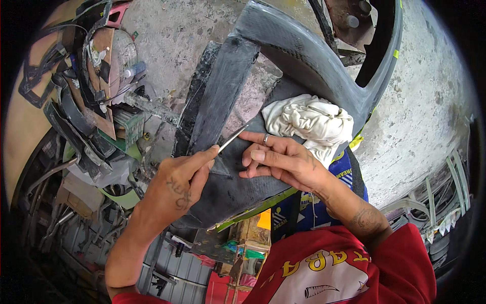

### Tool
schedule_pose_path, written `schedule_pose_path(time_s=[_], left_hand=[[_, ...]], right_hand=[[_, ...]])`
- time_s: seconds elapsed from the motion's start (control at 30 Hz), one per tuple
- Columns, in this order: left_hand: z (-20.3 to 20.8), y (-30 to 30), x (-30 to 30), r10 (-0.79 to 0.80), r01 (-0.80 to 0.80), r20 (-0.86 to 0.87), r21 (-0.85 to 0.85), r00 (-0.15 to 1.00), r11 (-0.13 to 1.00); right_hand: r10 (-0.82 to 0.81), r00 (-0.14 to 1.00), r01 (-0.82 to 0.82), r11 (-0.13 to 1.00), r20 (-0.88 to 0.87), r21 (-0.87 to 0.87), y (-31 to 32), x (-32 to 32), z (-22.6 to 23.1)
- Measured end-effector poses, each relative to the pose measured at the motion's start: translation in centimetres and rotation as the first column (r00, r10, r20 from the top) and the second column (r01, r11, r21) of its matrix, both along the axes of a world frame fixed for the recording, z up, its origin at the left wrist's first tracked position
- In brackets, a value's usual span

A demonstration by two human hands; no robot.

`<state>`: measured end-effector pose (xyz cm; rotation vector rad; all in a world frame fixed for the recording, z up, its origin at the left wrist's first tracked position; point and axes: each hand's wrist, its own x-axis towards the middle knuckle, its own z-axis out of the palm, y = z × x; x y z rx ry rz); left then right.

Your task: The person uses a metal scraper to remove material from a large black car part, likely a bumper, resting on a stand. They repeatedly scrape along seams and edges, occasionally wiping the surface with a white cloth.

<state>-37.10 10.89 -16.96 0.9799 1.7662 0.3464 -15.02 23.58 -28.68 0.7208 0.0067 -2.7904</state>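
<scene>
Left hand (177, 185) pinches 1 thin pale tool (232, 139) above the dark grey panel (248, 195); right hand (288, 162) has loose, released fingers, index near the tip, likely for guiding it.

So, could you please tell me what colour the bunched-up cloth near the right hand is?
The cloth is off-white, seen best in the head view.

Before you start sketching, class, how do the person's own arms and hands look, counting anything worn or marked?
The left hand has dark tattooed lettering on its back. The right hand wears a silver-coloured ring, and its forearm bears a rounded dark tattoo. The sleeves are red.
</scene>
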Motion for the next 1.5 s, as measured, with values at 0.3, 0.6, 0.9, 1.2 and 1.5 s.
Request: schedule_pose_path(time_s=[0.3,0.6,0.9,1.2,1.5], left_hand=[[2.5,-3.1,3.6,0.5,-0.497,-0.05,-0.234,0.865,0.836],[2.9,-8.3,9.9,0.712,-0.706,0.048,-0.095,0.701,0.702],[2.9,-10.9,12.8,0.877,-0.874,0.055,-0.068,0.477,0.48],[2.4,-9.3,16.0,0.941,-0.941,0.004,-0.009,0.339,0.339],[1.0,-0.8,17.9,0.933,-0.934,-0.062,0.009,0.356,0.357]], right_hand=[[0.204,0.978,-0.2,0.822,0.053,0.533,3.0,0.7,4.6],[0.462,0.743,-0.008,-0.717,0.484,0.697,6.8,0.5,4.2],[0.644,0.66,0.157,-0.622,0.387,0.767,3.5,-5.5,2.1],[0.641,0.553,0.108,-0.689,0.533,0.716,9.9,-0.2,5.2],[0.719,0.652,-0.234,-0.11,0.24,0.966,8.1,-3.2,5.3]])
